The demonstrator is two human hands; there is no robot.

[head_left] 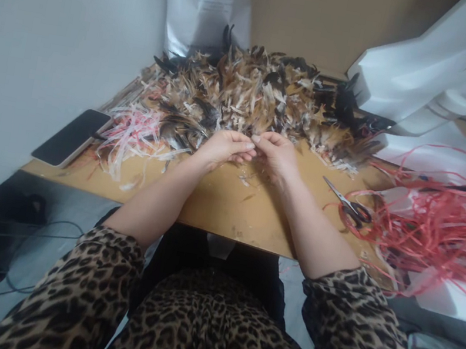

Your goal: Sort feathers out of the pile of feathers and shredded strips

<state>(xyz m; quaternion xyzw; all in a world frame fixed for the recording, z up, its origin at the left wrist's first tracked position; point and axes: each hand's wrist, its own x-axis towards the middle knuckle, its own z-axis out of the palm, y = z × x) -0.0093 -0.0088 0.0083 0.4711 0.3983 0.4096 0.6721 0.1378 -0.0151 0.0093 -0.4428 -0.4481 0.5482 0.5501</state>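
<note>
My left hand (229,149) and my right hand (275,154) meet at the fingertips over the front edge of a heap of feathers (255,95). Both are closed in a pinch. Whatever lies between the fingers is too small or too hidden to name. Brown, black and whitish feathers make up the heap, which spreads across the back of the brown tabletop (236,211). Beyond my left hand lies a tangle of white and pink strips (132,134). Scissors (348,203) with dark handles rest to the right of my right hand, touched by neither hand.
A dark-screened phone (72,137) lies at the table's left edge by the wall. Red plastic strings (443,227) pile up on the right, partly over white material. Behind the feathers stands a white PPGZ bag (209,12). A white, box-like object (393,70) stands at the back right.
</note>
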